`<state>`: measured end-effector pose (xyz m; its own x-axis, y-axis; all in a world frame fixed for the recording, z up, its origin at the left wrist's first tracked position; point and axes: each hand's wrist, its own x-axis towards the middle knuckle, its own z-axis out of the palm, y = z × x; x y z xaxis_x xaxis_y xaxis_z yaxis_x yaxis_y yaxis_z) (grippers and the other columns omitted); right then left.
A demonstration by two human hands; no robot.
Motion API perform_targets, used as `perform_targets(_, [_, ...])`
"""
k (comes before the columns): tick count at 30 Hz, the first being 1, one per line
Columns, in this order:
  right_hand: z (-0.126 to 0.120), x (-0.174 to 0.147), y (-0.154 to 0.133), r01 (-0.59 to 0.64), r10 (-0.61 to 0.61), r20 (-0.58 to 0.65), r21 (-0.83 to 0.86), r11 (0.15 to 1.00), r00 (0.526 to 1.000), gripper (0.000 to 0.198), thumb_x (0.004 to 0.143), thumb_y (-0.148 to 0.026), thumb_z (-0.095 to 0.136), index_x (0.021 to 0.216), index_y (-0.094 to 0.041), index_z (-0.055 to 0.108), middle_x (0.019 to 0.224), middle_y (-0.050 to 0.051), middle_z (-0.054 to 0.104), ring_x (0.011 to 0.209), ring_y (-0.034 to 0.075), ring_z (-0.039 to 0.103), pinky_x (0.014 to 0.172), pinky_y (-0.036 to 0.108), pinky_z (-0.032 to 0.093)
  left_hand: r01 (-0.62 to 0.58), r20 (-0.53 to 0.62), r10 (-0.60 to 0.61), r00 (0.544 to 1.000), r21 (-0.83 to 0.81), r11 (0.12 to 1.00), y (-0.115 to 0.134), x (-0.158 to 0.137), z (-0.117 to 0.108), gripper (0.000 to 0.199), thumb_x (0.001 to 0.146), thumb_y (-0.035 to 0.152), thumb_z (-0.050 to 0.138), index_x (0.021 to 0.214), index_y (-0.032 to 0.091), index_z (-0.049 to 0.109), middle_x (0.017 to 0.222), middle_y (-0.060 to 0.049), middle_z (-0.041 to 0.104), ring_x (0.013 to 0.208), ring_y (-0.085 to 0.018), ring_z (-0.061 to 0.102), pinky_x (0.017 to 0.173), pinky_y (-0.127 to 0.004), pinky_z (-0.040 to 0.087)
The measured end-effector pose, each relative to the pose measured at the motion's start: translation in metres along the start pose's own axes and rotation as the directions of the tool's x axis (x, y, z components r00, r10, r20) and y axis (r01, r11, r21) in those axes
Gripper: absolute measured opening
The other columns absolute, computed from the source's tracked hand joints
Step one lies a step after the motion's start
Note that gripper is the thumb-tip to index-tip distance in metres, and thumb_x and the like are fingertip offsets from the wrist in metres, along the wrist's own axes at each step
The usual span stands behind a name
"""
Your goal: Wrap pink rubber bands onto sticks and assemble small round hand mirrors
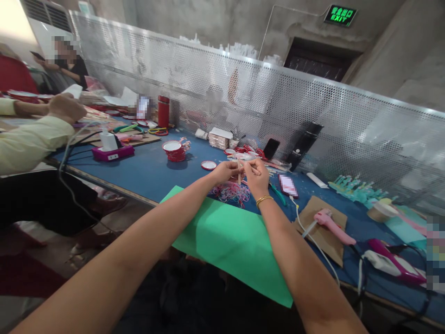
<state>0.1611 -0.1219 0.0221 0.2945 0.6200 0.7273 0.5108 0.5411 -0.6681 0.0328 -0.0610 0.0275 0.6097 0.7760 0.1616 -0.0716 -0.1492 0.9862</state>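
Over the middle of the table, my left hand [225, 172] is closed in a pinch around a thin beige stick [239, 177], which stands roughly upright between my hands. Close against it, my right hand [257, 180] has its fingers curled and pinched together; what they hold is too small to make out. A tangle of pink, purple and blue cords [231, 194] lies just below my hands. Nearer to me, a green sheet [225, 236] hangs over the table's front edge beneath my forearms. Pliers with teal handles [278, 195] rest to the right of my right hand.
A pink glue gun [332, 226] lies on cardboard [314, 206] at right, its cable nearby. Red-rimmed discs [174, 152] are stacked at left. Purple power strips [113, 154] sit on the table. A perforated metal screen [194, 79] runs behind. A co-worker's hand [66, 107] is at left.
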Motion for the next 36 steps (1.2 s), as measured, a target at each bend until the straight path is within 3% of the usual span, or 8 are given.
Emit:
perform_targets(10, [0.0,0.003,0.012,-0.037,0.038,-0.035,0.023,0.999,0.999,0.023,0.085,-0.042,0.055,0.075,-0.022,0.056,0.071,-0.001,0.065,0.067,0.016,0.06,0.066,0.028,0.048,0.067,-0.007,-0.068,0.998,-0.041,0.997,0.002,0.0,0.0,0.037,0.065,0.042,0.081,0.073,0.013,0.06,0.068,-0.001,0.068,0.063,-0.011,0.063,0.07,-0.028,0.054])
perform_targets(20, [0.001,0.001,0.002,-0.015,0.015,0.017,0.02,1.0,1.0,0.021,0.086,-0.041,0.055,0.075,-0.022,0.055,0.069,-0.001,0.065,0.065,0.016,0.059,0.064,0.028,0.048,0.054,0.003,-0.054,0.999,-0.048,0.997,0.004,-0.002,0.001,0.038,0.064,0.042,0.082,0.07,0.013,0.059,0.064,0.0,0.065,0.061,-0.011,0.062,0.07,-0.029,0.053])
perform_targets(27, [-0.001,0.003,0.008,-0.034,0.035,-0.04,0.008,0.999,0.999,0.024,0.085,-0.043,0.056,0.075,-0.022,0.056,0.07,-0.001,0.065,0.066,0.016,0.059,0.065,0.027,0.048,0.081,-0.01,-0.082,0.997,-0.072,0.994,0.004,-0.001,0.001,0.033,0.066,0.036,0.082,0.073,0.013,0.06,0.066,0.0,0.066,0.06,-0.011,0.063,0.066,-0.026,0.053])
perform_targets(36, [0.002,0.001,0.003,-0.023,0.023,0.011,0.044,0.999,1.0,0.022,0.086,-0.041,0.055,0.075,-0.022,0.054,0.07,0.0,0.066,0.065,0.016,0.061,0.063,0.028,0.048,0.046,-0.004,-0.046,0.999,-0.013,0.999,0.0,0.001,-0.001,0.041,0.067,0.048,0.08,0.074,0.013,0.06,0.068,-0.002,0.067,0.065,-0.013,0.065,0.073,-0.031,0.055])
